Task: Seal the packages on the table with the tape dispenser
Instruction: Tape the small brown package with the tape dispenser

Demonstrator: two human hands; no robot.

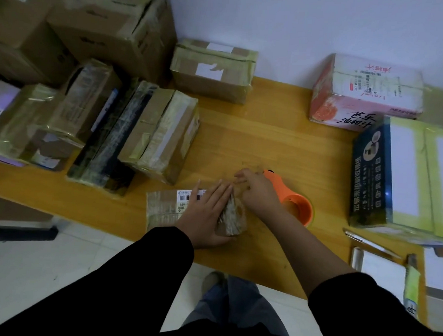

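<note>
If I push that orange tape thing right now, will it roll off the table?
Probably not. The orange tape dispenser seems to lie on its side on the table, ring opening up, so it would likely slide, not roll. Its jutting handle should also stop rolling. It looks like hard plastic: stiff, probably light.

A small brown package, flat and glossy with tape, a white barcode label on top, lies at 6 o'clock near the counter edge. The orange tape dispenser sits just at its 3 o'clock, handle toward 11. Taped cartons crowd 9 to 10 o'clock.
</note>
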